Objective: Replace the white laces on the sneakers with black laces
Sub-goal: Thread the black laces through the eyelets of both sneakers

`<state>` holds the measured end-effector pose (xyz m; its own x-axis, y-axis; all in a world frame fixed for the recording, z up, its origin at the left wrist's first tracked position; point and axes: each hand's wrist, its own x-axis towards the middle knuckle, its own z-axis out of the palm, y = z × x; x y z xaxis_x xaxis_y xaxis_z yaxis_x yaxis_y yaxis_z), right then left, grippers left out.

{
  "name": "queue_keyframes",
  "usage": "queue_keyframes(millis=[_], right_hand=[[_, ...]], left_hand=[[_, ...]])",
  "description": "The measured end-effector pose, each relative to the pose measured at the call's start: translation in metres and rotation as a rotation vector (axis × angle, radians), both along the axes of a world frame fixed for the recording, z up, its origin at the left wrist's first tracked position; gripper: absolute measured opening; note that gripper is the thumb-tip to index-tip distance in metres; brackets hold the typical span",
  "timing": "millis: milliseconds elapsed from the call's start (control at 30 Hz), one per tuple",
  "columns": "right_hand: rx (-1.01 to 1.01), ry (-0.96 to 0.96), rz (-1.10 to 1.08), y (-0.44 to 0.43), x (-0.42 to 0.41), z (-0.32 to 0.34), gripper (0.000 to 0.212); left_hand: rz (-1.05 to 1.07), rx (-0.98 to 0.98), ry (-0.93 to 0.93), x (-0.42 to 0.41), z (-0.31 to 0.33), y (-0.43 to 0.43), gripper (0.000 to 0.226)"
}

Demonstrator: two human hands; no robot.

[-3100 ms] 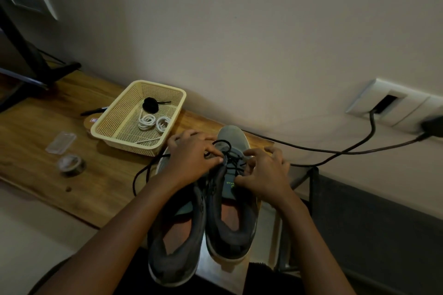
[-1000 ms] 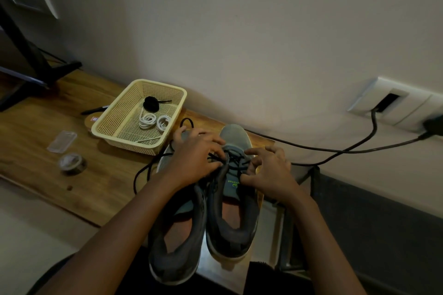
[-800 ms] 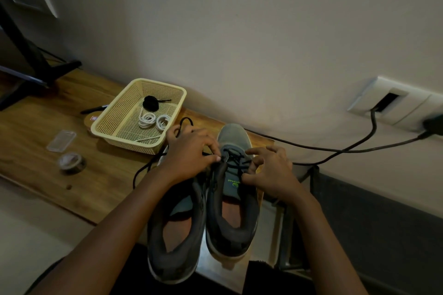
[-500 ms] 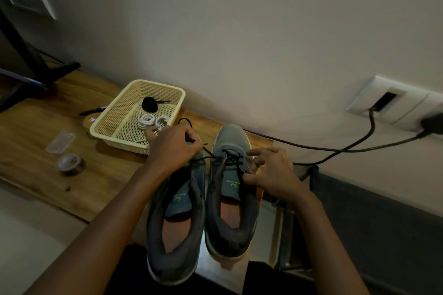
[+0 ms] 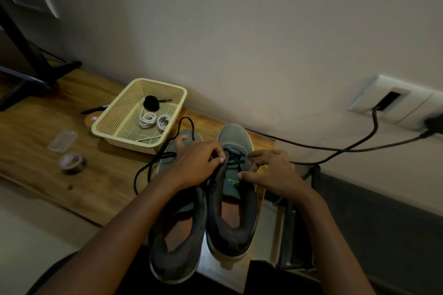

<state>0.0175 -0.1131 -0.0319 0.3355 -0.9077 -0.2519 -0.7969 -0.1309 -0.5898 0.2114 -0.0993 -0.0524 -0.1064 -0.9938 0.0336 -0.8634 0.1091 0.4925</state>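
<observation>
The left hand (image 5: 195,163) lies across the front of the left sneaker (image 5: 175,242), and its curled fingers pinch the black lace (image 5: 143,171) at the eyelets of the right sneaker (image 5: 231,223). The right hand (image 5: 273,172) rests on that same sneaker with its thumb on the tongue and its bent fingers at the far side of the lacing. Whether it grips the lace cannot be told. The lace is threaded through the front eyelets of the right sneaker, and its loose end trails left in a loop over the wooden bench (image 5: 36,124). The sneakers stand side by side, toes to the wall. Just beyond them a cream basket (image 5: 130,145) holds the coiled white laces (image 5: 153,120) and a rolled black lace (image 5: 151,103). Farther left lie a tape roll (image 5: 72,163) and a clear plastic case (image 5: 62,140).
</observation>
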Motion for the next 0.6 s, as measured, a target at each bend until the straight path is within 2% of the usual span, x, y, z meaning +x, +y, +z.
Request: queue_keyframes(millis=[167, 367, 467, 567, 600], right_hand=[[0.020, 0.016, -0.007, -0.002, 0.001, -0.002, 0.023], [0.014, 0.019, 0.020, -0.002, 0.000, -0.002, 0.030], [-0.005, 0.011, 0.035, -0.003, -0.001, -0.008, 0.043], [-0.085, -0.113, -0.020, -0.006, -0.001, -0.017, 0.071], [-0.114, -0.160, -0.058, -0.008, -0.002, -0.020, 0.066]], left_hand=[[-0.015, 0.042, 0.061, 0.002, -0.001, 0.000, 0.012], [-0.029, 0.056, 0.115, 0.004, 0.001, 0.000, 0.019], [0.027, 0.039, 0.191, 0.007, 0.004, -0.002, 0.020], [0.132, -0.037, 0.091, 0.007, 0.007, -0.002, 0.026], [0.164, -0.056, 0.053, 0.006, 0.008, -0.002, 0.024]])
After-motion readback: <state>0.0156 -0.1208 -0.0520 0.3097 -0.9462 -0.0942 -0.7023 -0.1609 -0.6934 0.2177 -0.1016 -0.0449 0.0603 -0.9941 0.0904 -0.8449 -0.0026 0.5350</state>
